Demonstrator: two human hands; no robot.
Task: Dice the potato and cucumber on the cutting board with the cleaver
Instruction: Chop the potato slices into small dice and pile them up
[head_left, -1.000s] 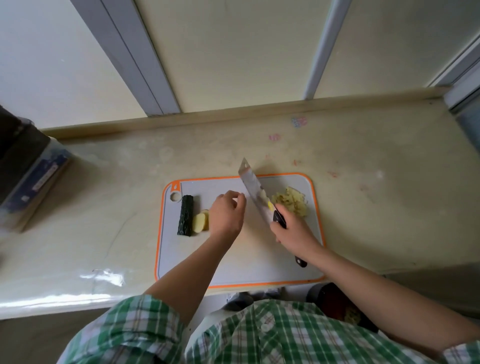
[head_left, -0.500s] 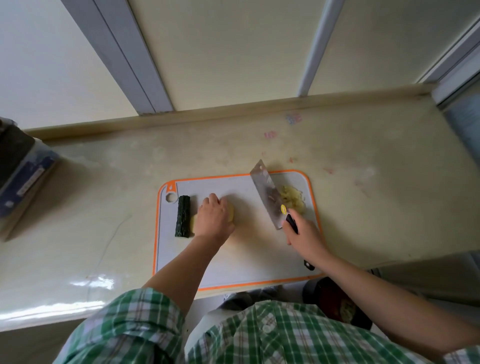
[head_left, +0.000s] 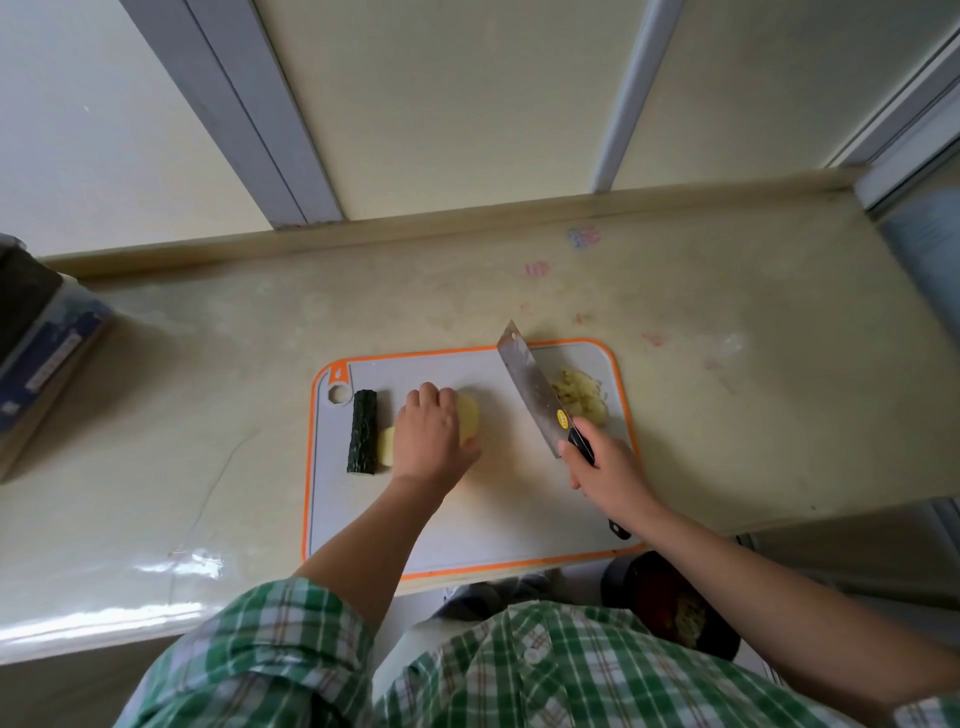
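Observation:
A grey cutting board (head_left: 498, 525) with an orange rim lies on the counter. My left hand (head_left: 428, 441) grips a yellow potato piece (head_left: 468, 421) near the board's middle. Another potato piece (head_left: 386, 446) lies just left of that hand, next to a dark green cucumber length (head_left: 363, 439). My right hand (head_left: 605, 470) holds the cleaver (head_left: 532, 387) by its black handle, blade tilted up and pointing away, apart from the potato. A heap of cut potato (head_left: 582, 397) sits at the board's far right corner, partly behind the blade.
A dark box on a blue-labelled carton (head_left: 36, 343) stands at the counter's left edge. Below the counter's front edge sits a dark bowl (head_left: 670, 605) with food in it. A low ledge and wall panels close off the back.
My left hand went from hovering by the blade to gripping a potato piece and drawing it toward the board's middle. The cleaver shifted right, away from that hand.

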